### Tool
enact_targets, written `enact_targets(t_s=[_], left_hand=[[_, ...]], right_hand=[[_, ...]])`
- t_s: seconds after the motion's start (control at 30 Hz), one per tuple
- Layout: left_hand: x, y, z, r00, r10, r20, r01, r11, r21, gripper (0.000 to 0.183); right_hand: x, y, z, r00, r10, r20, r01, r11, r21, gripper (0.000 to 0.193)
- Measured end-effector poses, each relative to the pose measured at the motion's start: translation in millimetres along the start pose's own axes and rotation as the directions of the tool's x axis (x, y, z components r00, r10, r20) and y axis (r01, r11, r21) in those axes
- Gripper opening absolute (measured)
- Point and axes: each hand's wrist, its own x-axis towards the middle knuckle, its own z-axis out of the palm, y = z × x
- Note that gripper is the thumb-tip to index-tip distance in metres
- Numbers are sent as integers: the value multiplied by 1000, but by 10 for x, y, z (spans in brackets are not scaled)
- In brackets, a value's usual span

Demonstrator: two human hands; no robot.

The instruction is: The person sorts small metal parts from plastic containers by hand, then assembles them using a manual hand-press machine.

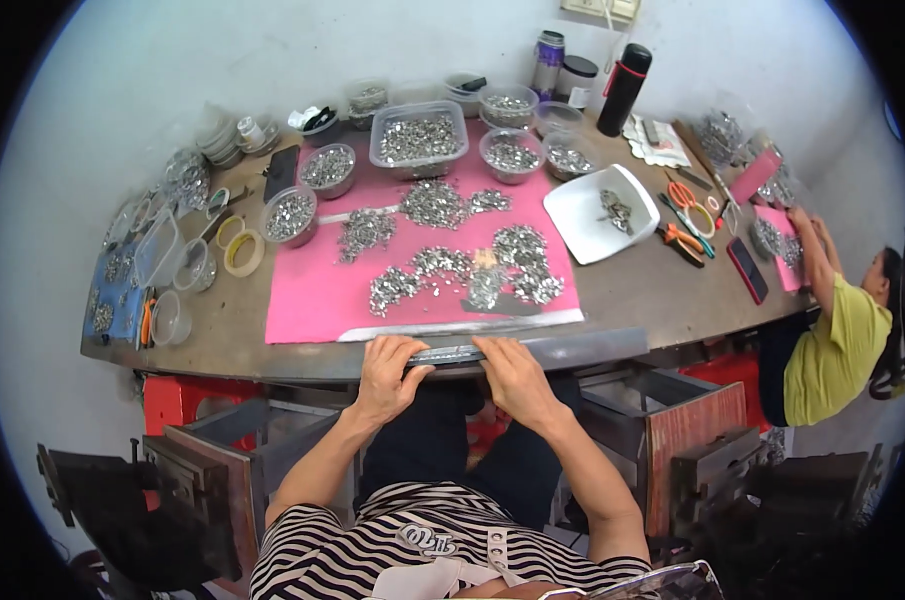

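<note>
Both my hands are at the table's front edge, at either end of a narrow silvery metal strip (pixel 446 354). My left hand (pixel 385 378) is closed on its left end, thumb below and fingers on top. The fingers of my right hand (pixel 517 380) press together on the right end. Under and beside the strip runs a long dark grey bar (pixel 597 346) along the edge. Just beyond my hands lies a pink cloth (pixel 317 285) with several heaps of small shiny metal pieces (pixel 434 205). A pale rolled fold borders the cloth's near side.
Plastic tubs (pixel 418 165) of metal pieces line the back. On the right are a white tray (pixel 564 208), orange-handled pliers (pixel 683 243), a phone (pixel 746 270), a black thermos (pixel 624 92) and a seated person (pixel 840 345). Tape rolls (pixel 243 254) lie left; open drawers (pixel 697 425) flank me.
</note>
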Motion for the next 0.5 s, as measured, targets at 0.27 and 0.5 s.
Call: enact_targets(t_s=[0.27, 0.5], left_hand=[[200, -437, -38, 998, -61, 9, 62, 995, -77, 28], [177, -381, 5, 997, -7, -78, 9, 999, 31, 28]], right_hand=[[289, 64, 336, 997, 2, -83, -8, 997, -71, 59], [238, 102, 626, 983, 41, -178, -66, 988, -137, 67]])
